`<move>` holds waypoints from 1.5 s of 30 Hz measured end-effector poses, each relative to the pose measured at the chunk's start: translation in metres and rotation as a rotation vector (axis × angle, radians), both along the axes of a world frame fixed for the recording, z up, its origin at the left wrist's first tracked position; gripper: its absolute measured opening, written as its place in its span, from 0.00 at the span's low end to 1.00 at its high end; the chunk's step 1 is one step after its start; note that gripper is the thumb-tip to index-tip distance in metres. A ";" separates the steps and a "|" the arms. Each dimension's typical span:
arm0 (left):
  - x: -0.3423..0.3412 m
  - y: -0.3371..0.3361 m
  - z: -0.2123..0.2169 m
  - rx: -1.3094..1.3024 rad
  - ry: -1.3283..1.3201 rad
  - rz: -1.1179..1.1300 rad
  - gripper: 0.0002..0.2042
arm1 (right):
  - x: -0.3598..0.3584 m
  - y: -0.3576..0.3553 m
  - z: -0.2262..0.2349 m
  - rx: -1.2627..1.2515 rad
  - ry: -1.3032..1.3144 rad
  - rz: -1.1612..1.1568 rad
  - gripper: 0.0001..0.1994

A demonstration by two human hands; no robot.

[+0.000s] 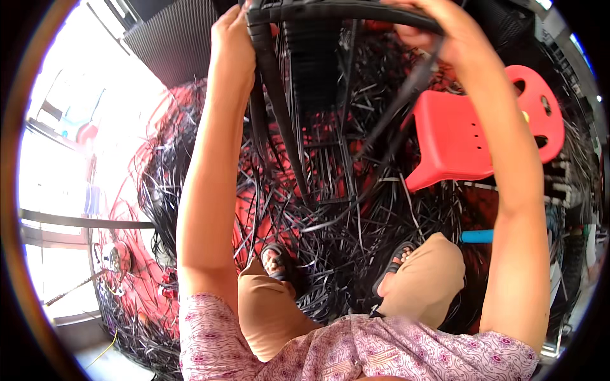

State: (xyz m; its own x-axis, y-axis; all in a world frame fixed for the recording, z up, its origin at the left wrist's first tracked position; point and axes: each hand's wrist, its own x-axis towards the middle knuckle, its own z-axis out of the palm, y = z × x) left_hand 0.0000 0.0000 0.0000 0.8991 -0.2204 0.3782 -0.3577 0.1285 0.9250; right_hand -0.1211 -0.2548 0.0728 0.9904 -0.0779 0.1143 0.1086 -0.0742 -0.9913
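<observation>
Workshop, by the looks: loose blk strips (330,273) all over red flr (248,219), w/ blk frame (311,63) in hand.

On the far side, my left fingers (243,10) grip the corner of a black frame (343,11), and my right fingers (413,38), blurred, are at its right end. Loose black strips (340,244) litter the red floor (136,293) around my sandals (277,261); a red chair (451,136) sits right.
</observation>
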 end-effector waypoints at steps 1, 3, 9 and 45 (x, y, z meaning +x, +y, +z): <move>0.000 0.002 0.004 0.030 0.053 0.043 0.13 | 0.009 0.005 0.004 0.069 0.046 -0.038 0.11; 0.066 0.002 -0.002 0.314 -0.152 0.241 0.13 | 0.075 -0.021 0.013 0.196 0.267 -0.017 0.09; -0.050 -0.069 0.114 0.808 -0.501 0.731 0.14 | 0.070 -0.071 0.004 0.269 0.286 -0.002 0.09; -0.131 -0.045 0.032 1.045 -0.646 0.651 0.15 | -0.386 -0.261 -0.111 -0.945 -0.050 -1.514 0.15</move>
